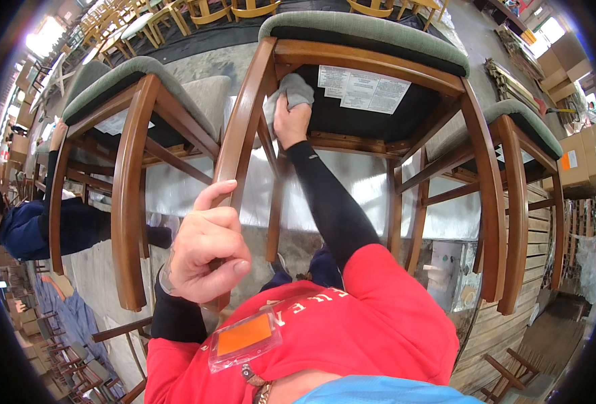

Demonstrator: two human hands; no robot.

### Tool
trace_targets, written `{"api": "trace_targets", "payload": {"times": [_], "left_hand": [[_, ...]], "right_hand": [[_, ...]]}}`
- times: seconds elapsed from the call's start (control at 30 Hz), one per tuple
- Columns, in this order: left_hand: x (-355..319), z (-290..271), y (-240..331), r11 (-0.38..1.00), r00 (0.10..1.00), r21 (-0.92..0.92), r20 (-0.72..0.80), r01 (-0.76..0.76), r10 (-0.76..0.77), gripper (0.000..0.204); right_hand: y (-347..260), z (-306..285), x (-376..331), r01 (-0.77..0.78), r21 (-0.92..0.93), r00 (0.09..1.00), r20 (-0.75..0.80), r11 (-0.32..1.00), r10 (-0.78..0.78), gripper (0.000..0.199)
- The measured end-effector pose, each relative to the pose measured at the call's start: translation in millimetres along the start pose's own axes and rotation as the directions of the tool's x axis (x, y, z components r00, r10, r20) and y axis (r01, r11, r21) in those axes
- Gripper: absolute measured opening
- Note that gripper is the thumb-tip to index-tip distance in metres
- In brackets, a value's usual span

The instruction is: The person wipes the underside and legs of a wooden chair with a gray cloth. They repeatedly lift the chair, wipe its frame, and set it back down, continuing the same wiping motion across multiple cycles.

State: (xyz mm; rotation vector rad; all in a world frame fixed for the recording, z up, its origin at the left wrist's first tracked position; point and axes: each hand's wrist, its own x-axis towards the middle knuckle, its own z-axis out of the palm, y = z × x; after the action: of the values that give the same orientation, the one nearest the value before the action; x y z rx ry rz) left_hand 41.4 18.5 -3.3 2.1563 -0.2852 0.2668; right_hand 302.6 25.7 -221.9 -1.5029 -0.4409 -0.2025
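We grip an upturned chair's (379, 87) glossy curved wooden leg (241, 128) in our left hand (207, 246); our right hand (291, 121) pinches a soft grey cloth (291, 91); similar green-cushioned chairs (129, 135) crowd alongside.

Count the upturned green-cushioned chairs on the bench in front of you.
3: the middle chair, gripped by the left hand and wiped by the right hand with a cloth; one left; one right. More may be hidden behind.

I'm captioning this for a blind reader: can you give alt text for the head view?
A person's right hand presses a grey cloth to the underside of an upturned wooden chair, while the left hand grips its leg. Similar green-cushioned chairs stand alongside.
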Motion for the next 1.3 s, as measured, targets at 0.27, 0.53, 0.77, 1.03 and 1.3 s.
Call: {"api": "trace_targets", "payload": {"times": [0.27, 0.53, 0.77, 1.03, 1.3], "left_hand": [[5, 1, -1, 1.0, 1.0, -0.01, -0.01, -0.005, 0.005, 0.012], [-1, 1, 2, 1.0, 0.999, -0.018, -0.046, 0.013, -0.014, 0.005], [1, 1, 1, 0.999, 0.999, -0.039, -0.05, -0.011, 0.009, 0.005], [6, 7, 4, 0.998, 0.997, -0.053, -0.08, 0.019, -0.023, 0.006], [8, 12, 4, 0.998, 0.993, -0.065, -0.116, 0.017, -0.024, 0.009]], "right_hand": [[-38, -49, 59, -0.389, 0.474, 0.918, 0.128, 0.79, 0.375, 0.013], [-45, -195, 100, -0.487, 0.79, 0.823, 0.274, 0.371, 0.497, 0.015], [-51, -182, 108, -0.249, 0.874, 0.779, -0.075, 0.417, 0.622, 0.025], [-66, -68, 60, -0.658, 0.706, 0.73, 0.512, 0.263, 0.454, 0.023], [-37, -246, 97, -0.194, 0.597, 0.862, -0.275, 0.778, 0.426, 0.022]]}}
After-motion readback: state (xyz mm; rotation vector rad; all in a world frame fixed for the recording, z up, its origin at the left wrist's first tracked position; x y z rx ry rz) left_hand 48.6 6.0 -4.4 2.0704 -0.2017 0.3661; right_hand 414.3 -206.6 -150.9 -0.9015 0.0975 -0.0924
